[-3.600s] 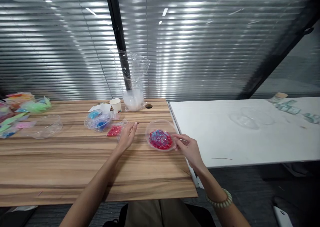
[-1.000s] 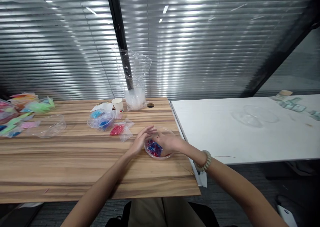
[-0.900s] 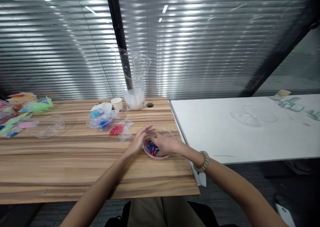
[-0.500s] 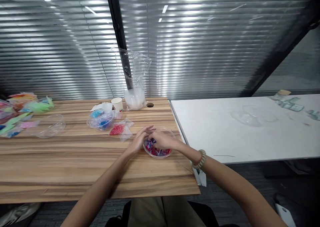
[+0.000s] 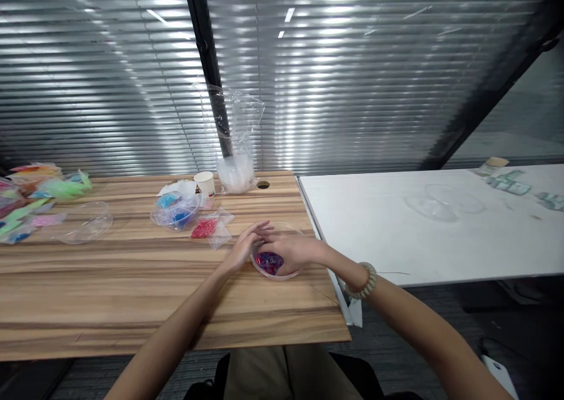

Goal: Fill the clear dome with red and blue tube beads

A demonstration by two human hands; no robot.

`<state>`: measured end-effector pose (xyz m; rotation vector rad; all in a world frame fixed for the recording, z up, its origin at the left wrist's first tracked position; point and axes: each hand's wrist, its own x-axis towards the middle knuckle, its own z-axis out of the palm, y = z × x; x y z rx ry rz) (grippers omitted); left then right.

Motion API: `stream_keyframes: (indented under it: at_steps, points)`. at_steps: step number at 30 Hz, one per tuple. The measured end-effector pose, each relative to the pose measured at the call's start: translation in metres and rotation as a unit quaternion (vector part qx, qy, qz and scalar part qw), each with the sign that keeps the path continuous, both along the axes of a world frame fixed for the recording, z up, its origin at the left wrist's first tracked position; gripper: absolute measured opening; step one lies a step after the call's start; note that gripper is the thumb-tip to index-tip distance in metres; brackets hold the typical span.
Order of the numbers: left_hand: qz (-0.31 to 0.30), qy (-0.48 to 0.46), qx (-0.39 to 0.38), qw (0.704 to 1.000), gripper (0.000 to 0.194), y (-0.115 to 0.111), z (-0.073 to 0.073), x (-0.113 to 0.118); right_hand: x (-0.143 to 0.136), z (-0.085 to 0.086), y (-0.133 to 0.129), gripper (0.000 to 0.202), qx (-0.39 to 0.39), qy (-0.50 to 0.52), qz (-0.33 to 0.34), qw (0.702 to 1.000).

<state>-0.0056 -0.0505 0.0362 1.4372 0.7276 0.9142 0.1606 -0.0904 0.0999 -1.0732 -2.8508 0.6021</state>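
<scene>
The clear bowl [image 5: 277, 278] is sitting toward the right end of the wooden worktop [image 5: 132, 306]. The left hand [image 5: 247, 244] is touching its left rim; the right hand [image 5: 288, 252] is dipping into red and blue bits [image 5: 268, 263]. Whether either grip is pinching, I cannot tell. This seems to be mixing, and the next move is likely needing a steady bowl.

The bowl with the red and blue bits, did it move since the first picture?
Yes: the bowl moved toward the near edge of the wooden table, away from the round hole.
</scene>
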Motion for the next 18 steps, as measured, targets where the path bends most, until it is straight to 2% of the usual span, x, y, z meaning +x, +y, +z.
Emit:
stream_keyframes:
  at_steps: [4,7,10,14,18]
  points:
    - [-0.014,-0.015,-0.015,1.000,0.039,0.000,0.001,-0.001,-0.014,-0.016,-0.005,0.034,0.023,-0.008,-0.021,0.999]
    - [-0.024,-0.020,-0.004,0.999,0.038,0.001,-0.003,-0.002,-0.018,-0.025,-0.001,0.023,0.018,0.016,0.013,1.000]
    - [-0.026,-0.018,0.015,0.999,0.038,0.002,-0.006,-0.003,-0.016,-0.030,0.006,0.023,-0.029,0.014,0.049,0.998]
    - [-0.018,0.002,0.021,1.000,0.038,0.002,-0.006,-0.002,-0.007,-0.024,0.012,0.029,-0.044,0.010,0.039,0.998]
    - [0.012,0.036,0.020,0.999,0.040,0.002,-0.002,-0.001,0.005,-0.005,0.015,0.034,-0.023,0.055,0.023,0.998]
